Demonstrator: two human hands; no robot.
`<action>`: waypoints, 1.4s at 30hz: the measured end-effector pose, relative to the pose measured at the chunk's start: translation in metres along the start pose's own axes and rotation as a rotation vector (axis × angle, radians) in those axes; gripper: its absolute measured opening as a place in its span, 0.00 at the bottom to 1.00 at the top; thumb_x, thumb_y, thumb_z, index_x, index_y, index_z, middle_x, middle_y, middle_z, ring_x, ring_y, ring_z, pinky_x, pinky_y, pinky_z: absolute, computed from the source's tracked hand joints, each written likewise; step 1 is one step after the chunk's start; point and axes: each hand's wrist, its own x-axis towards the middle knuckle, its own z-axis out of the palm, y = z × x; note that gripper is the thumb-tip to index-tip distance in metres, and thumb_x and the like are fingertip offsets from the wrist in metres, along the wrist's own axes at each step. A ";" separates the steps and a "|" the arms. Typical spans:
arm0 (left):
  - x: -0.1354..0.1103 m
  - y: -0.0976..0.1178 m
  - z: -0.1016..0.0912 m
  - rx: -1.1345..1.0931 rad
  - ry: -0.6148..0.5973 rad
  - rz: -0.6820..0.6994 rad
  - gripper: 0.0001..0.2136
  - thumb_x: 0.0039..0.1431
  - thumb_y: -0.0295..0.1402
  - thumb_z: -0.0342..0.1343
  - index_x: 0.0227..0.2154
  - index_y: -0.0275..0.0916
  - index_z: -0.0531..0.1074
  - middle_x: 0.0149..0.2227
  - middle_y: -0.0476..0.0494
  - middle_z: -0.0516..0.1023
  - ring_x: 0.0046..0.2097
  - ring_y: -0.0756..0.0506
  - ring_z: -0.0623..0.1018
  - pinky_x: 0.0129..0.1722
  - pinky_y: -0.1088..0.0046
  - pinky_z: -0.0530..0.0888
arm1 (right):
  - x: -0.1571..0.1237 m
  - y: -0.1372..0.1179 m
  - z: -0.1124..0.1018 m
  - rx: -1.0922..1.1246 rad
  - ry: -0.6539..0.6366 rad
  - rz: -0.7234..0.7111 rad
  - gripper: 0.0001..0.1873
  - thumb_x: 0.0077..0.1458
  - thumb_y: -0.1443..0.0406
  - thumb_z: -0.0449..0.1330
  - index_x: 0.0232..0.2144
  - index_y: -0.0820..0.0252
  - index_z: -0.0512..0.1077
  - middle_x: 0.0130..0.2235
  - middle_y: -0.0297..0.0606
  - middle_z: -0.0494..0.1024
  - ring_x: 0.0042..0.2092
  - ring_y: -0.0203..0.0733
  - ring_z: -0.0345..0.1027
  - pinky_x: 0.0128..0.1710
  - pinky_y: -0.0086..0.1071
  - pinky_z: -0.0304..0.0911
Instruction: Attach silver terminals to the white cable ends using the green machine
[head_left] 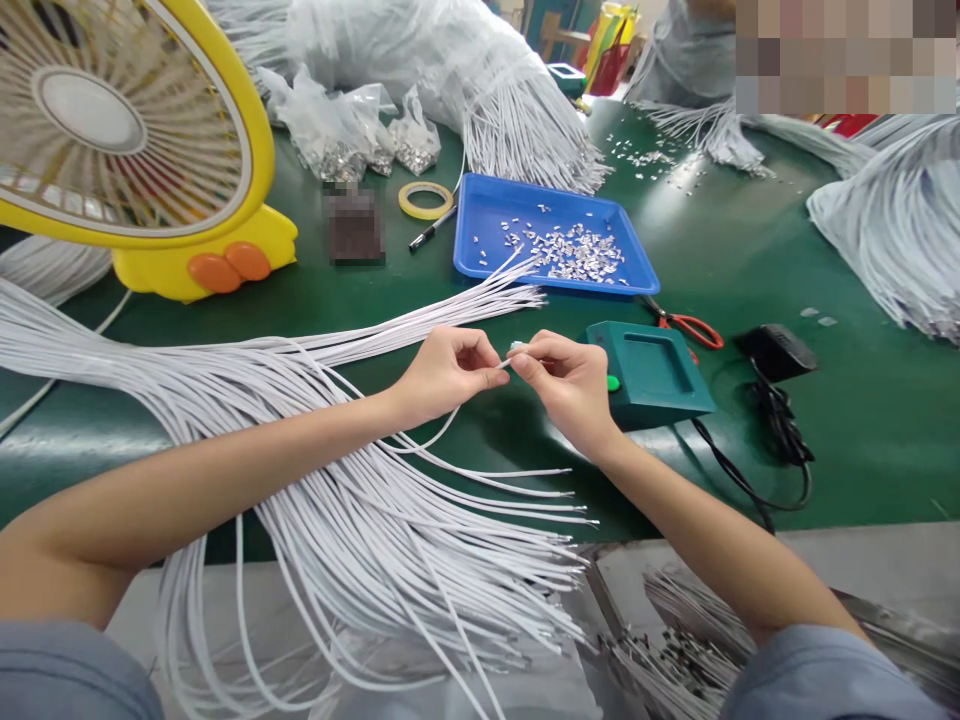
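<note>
The left hand point(444, 372) is closed, its thumb and forefinger pinching the end of a single white cord point(450, 420) that loops down from the fingers toward the big fan of white cords point(360, 520) spread across the green counter point(862, 420). The right hand point(571, 385) is closed too, its fingertips gripping a small metal tip point(516, 348) held right at the cord's end, so the two hands almost touch above the counter's middle. Just beside the right hand sits a small green box point(651, 372) with a green button, and a black cable point(750, 490) trails from it toward the counter's edge. Behind the hands a blue tray point(480, 215) holds a scatter of metal tips, with several cord ends resting on its rim. Red-handled scissors point(690, 325) lie near the tray's corner. A yellow fan point(150, 150) stands at the far left, with a roll of tape point(424, 200) and a pen point(431, 230) between it and the tray.
</note>
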 end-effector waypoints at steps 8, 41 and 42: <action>0.000 -0.002 0.000 0.044 -0.011 0.036 0.10 0.45 0.32 0.67 0.20 0.33 0.71 0.20 0.50 0.71 0.24 0.54 0.66 0.24 0.78 0.63 | 0.000 0.002 0.000 -0.041 0.034 -0.059 0.04 0.51 0.67 0.65 0.25 0.60 0.78 0.25 0.33 0.72 0.26 0.32 0.61 0.23 0.29 0.52; -0.003 0.008 0.003 -0.218 -0.166 -0.092 0.14 0.44 0.37 0.68 0.21 0.31 0.73 0.17 0.50 0.67 0.16 0.57 0.60 0.15 0.79 0.54 | 0.002 0.004 -0.002 0.158 -0.014 -0.052 0.12 0.53 0.57 0.66 0.27 0.58 0.72 0.29 0.32 0.67 0.26 0.31 0.62 0.24 0.28 0.60; -0.003 0.008 0.003 -0.227 -0.156 -0.095 0.13 0.44 0.36 0.68 0.22 0.31 0.74 0.18 0.50 0.69 0.16 0.57 0.61 0.15 0.79 0.54 | 0.002 0.005 -0.003 0.166 0.037 -0.066 0.12 0.54 0.57 0.65 0.27 0.58 0.71 0.28 0.32 0.65 0.25 0.31 0.59 0.23 0.28 0.58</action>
